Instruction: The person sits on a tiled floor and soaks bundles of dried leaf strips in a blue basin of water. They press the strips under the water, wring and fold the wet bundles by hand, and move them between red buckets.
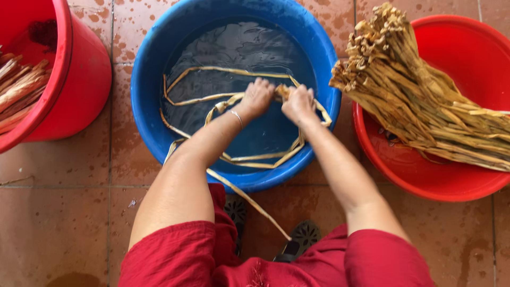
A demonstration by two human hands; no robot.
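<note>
1. Two bare hands meet over a round blue basin (149, 79) filled with dark water, seen from above by the person wearing the camera.
2. The left hand (256, 98), with a thin bracelet at the wrist, is curled shut around a clump of pale tan fibre strips (249, 158) near the middle of the basin.
3. The right hand (299, 104) sits just beside the left hand, touching it, and is also closed on the same clump.
4. The strips are long, flat and ribbon-like, straw-coloured and wet. They loop loosely through the water inside the basin, and one trails over the basin's near rim toward the person's lap.
5. To the right of the basin, touching its side, a red basin (425, 175) holds a thick bundle of dried stalks (414, 101), tan and stiff, with knobbly cut ends pointing away from the person.
6. To the left of the blue basin stands a red bucket (79, 79) with more dry stalks in it.
7. Under the basin lies a wet reddish tiled floor (58, 212). The person wears red clothing.
</note>
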